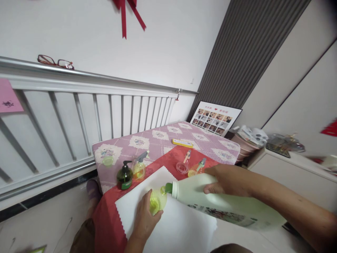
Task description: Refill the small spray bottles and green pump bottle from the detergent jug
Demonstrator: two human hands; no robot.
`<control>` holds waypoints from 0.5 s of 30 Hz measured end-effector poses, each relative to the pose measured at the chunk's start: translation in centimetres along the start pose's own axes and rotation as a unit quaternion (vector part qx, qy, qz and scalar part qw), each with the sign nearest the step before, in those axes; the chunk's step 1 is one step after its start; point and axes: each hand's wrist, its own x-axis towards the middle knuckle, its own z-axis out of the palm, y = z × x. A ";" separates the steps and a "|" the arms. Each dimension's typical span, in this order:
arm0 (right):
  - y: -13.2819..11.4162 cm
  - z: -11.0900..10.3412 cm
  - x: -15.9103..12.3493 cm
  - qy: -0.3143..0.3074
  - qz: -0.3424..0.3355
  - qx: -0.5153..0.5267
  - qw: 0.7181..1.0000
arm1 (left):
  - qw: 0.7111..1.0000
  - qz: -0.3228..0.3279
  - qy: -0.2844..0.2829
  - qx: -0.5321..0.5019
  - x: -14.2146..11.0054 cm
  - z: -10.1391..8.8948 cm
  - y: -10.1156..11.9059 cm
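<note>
My right hand (228, 180) grips a large white detergent jug (223, 203), tipped on its side with its green spout over a small yellow-green bottle (157, 201). My left hand (143, 218) is wrapped round that small bottle and holds it on a white cloth (181, 228). The cloth lies on a red mat (107, 225) on the table.
A dark green pump bottle (124, 175) and a yellow spray bottle (139, 168) stand behind the cloth. Two more small bottles (196, 169), a clear lid (182, 167), a green cap (107, 161) and a yellow case (182, 143) lie on the pink tablecloth (158, 138). A white railing (79, 116) runs on the left.
</note>
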 end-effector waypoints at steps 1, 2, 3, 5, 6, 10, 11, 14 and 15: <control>0.0 0.0 0.0 0.000 0.000 0.000 1.000 | 1.000 0.000 0.001 0.000 0.0 0.0 0.0; 0.0 0.0 -0.1 0.001 -0.002 0.002 1.000 | 1.000 0.001 0.000 0.000 0.0 0.0 0.1; 0.0 0.0 -0.1 0.001 -0.003 0.003 1.000 | 1.000 0.000 0.000 -0.001 0.0 0.0 0.1; -0.1 -0.1 -0.1 -0.001 -0.001 0.005 1.000 | 1.000 -0.001 0.001 -0.002 0.0 0.0 0.1; -0.1 -0.1 -0.1 -0.002 0.000 0.005 1.000 | 1.000 -0.002 0.001 -0.002 0.0 0.0 0.1; -0.3 -0.1 0.0 0.000 0.003 0.001 1.000 | 1.000 -0.003 0.001 0.003 -0.1 0.0 -0.1; -0.3 -0.2 0.0 0.000 0.002 0.001 1.000 | 1.000 -0.004 0.000 0.004 -0.1 0.1 -0.2; -0.3 -0.2 0.0 -0.002 0.001 -0.003 1.000 | 1.000 -0.003 -0.003 0.004 0.0 0.2 -0.4; -0.3 -0.2 0.0 -0.001 0.000 -0.005 1.000 | 1.000 -0.002 -0.004 0.003 0.0 0.2 -0.4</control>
